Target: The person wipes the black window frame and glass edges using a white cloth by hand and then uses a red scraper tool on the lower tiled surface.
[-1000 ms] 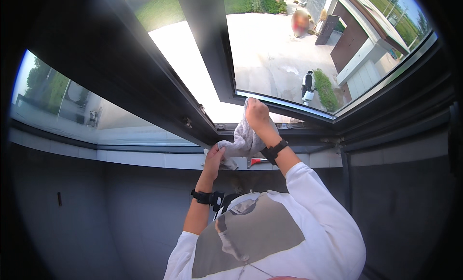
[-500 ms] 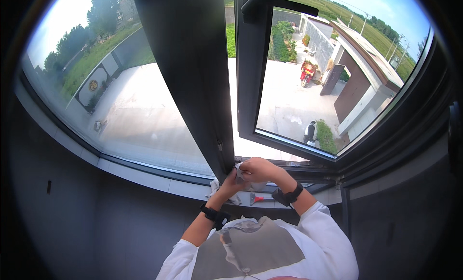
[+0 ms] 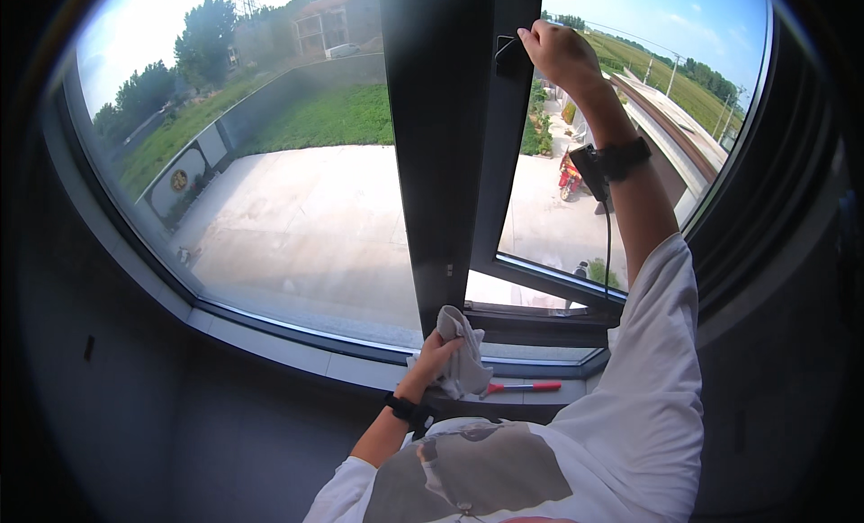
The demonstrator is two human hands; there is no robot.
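Observation:
My left hand (image 3: 438, 354) is closed on a pale grey cloth (image 3: 466, 368), just above the sill at the foot of the dark post. The cloth hangs loosely out of it to the right. My right arm is stretched up, and my right hand (image 3: 565, 57) is closed around the black window handle (image 3: 505, 51) on the sash. Most of the lever is hidden by the fingers. That sash (image 3: 490, 208) stands ajar, with a gap showing along its lower edge. A scraper with a red handle (image 3: 538, 387) lies on the sill beside the cloth.
A thick dark post (image 3: 434, 163) parts the sash from a large fixed pane (image 3: 297, 226) on the left. The tiled sill (image 3: 297, 353) curves along below. A black cable (image 3: 608, 244) hangs from my right wristband. Outside are a paved yard and grass.
My right hand has left the cloth and risen to the window handle. My left hand keeps the cloth, which hangs more open. The sash now stands less far open, and the view has shifted.

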